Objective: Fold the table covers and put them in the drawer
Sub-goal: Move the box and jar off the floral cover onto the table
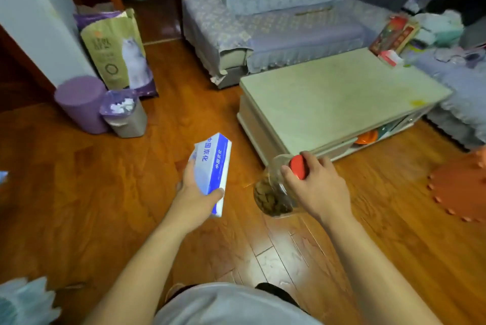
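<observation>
Table (342,98) top is bare, so cover looks off already, but no folded cover or open drawer in view; can't tell where the covers are, folding & stowing prob. still left. Left hand (196,193) grips 1 tissue pack (213,169); right hand (315,188) holds 1 jar (273,193) by its red lid (298,167), both over the floor (105,206).

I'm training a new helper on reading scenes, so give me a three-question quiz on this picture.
1. True or false: the left hand holds a blue-and-white tissue pack.
2. The right hand's grip is on the clear plastic jar's: A) red lid B) base
3. What lies on the pale rectangular coffee table?

Key: 1 true; 2 A; 3 nothing on most of it, only a small yellow bit.
</observation>
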`<state>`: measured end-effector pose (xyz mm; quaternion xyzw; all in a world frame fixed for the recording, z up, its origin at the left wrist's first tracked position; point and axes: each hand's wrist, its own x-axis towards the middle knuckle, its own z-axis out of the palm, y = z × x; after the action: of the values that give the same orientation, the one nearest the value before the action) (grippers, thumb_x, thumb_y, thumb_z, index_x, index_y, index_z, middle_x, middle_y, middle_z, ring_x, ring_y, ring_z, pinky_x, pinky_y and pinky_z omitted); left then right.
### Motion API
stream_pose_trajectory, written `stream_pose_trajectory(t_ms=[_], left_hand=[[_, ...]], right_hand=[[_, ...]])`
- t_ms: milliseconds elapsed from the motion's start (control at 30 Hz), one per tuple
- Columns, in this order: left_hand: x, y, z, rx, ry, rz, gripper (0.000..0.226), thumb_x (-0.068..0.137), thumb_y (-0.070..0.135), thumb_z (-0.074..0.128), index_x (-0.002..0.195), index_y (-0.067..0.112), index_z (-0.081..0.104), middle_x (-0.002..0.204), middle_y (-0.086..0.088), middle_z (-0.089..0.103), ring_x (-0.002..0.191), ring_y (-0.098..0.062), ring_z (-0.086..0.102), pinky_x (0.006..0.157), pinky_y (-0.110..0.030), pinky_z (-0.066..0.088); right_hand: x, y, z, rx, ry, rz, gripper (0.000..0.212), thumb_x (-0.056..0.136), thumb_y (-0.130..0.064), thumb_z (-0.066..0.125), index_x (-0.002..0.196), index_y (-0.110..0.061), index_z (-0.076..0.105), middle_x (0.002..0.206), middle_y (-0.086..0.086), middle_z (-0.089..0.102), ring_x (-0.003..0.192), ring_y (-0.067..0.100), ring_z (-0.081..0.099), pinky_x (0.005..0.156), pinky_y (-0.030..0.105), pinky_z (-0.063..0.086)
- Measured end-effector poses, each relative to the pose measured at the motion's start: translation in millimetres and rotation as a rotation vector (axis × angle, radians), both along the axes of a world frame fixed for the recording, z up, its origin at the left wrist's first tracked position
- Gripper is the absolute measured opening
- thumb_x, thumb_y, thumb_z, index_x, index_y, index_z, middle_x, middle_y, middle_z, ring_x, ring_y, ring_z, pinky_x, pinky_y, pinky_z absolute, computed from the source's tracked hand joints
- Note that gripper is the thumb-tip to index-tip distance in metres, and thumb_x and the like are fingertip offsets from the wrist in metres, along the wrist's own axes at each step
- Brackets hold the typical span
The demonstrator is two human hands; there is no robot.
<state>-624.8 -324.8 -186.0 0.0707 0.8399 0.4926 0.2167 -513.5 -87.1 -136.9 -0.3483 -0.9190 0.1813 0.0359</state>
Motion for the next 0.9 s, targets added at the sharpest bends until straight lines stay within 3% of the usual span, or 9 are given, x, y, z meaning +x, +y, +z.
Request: stream_pose_trajectory(t_ms=[133, 300, 567, 733, 833, 900], left_hand=[[-3, 70, -6, -0.074, -0.002, -0.121, 0.099, 0.088, 0.030, 0.079, 0.154, 0.050, 0.009, 0.144, 0.007, 0.041, 0.124, -0.019, 0.051, 0.090, -0.042, 0.058], [-22, 160, -22, -0.132, -0.012, -0.268, 0.099, 0.085, 0.034, 0.079, 0.149, 0.056, 0.007, 0.145, 0.006, 0.043, 0.130, -0.024, 0.048, 0.100, -0.054, 0.053], [-97, 306, -36, -0.033, -0.096, -0.361, 0.095, 0.087, 0.035, 0.077, 0.150, 0.058, 0.011, 0.149, 0.014, 0.042, 0.130, -0.021, 0.051, 0.100, -0.051, 0.054], [-129, 430, -37, -0.024, -0.101, -0.501, 0.096, 0.085, 0.036, 0.077, 0.154, 0.051, 0.012, 0.152, 0.012, 0.040, 0.136, -0.019, 0.046, 0.107, -0.045, 0.048], [-137, 506, -34, -0.059, -0.099, -0.611, 0.095, 0.087, 0.033, 0.076, 0.156, 0.047, 0.012, 0.153, 0.007, 0.037, 0.134, -0.021, 0.047, 0.097, -0.034, 0.053], [-139, 553, -30, -0.032, -0.120, -0.644, 0.095, 0.089, 0.026, 0.075, 0.157, 0.046, 0.012, 0.150, 0.006, 0.036, 0.130, -0.023, 0.048, 0.068, -0.020, 0.058]], right_hand=[[41, 71, -11, -0.037, 0.026, -0.194, 0.074, 0.085, -0.082, 0.035, 0.143, -0.037, 0.042, 0.122, 0.002, 0.052, 0.107, 0.033, 0.060, 0.083, 0.039, 0.047], [69, 138, -28, -0.058, 0.004, -0.350, 0.072, 0.086, -0.082, 0.034, 0.142, -0.038, 0.040, 0.121, 0.001, 0.051, 0.106, 0.033, 0.059, 0.080, 0.038, 0.046], [36, 265, -32, -0.046, -0.044, -0.419, 0.076, 0.085, -0.085, 0.031, 0.144, -0.037, 0.038, 0.125, 0.002, 0.051, 0.108, 0.034, 0.058, 0.086, 0.043, 0.050], [15, 365, -17, -0.038, -0.019, -0.515, 0.074, 0.088, -0.081, 0.033, 0.145, -0.034, 0.040, 0.126, 0.003, 0.052, 0.110, 0.031, 0.056, 0.078, 0.036, 0.041], [22, 416, -15, -0.026, 0.002, -0.611, 0.072, 0.088, -0.081, 0.034, 0.143, -0.035, 0.041, 0.127, 0.003, 0.052, 0.111, 0.032, 0.056, 0.081, 0.039, 0.041], [27, 449, -18, -0.036, 0.016, -0.660, 0.073, 0.088, -0.082, 0.033, 0.143, -0.035, 0.042, 0.128, 0.003, 0.053, 0.112, 0.032, 0.056, 0.084, 0.041, 0.044]])
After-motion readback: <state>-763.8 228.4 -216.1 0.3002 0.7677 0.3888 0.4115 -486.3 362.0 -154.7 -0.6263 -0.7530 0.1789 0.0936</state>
